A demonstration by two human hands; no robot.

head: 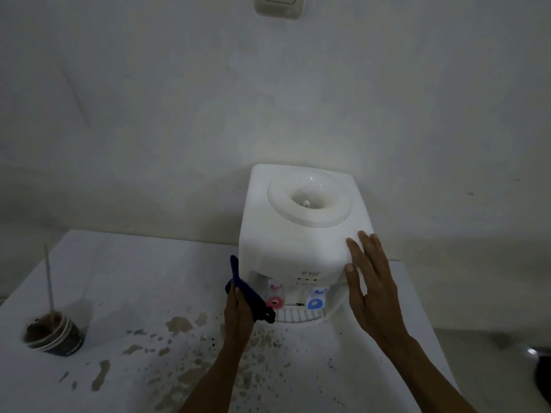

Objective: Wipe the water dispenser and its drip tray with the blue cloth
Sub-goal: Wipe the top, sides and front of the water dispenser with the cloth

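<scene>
A white tabletop water dispenser (298, 234) stands on a white table against the wall, with no bottle in its round top socket. Under its front hang a red tap (275, 301) and a blue tap (315, 303) over the slotted white drip tray (298, 316). My left hand (238, 311) grips the dark blue cloth (249, 295) and presses it against the dispenser's lower left front corner. My right hand (369, 281) lies flat, fingers spread, on the dispenser's right front corner, holding nothing.
The white table (134, 278) carries brown spill stains (185, 338) in front of the dispenser. A dark cup (55, 333) with brown liquid and a straw stands at the left. A switch plate (280, 5) is on the wall above. A dark object (542, 380) shows at the right edge.
</scene>
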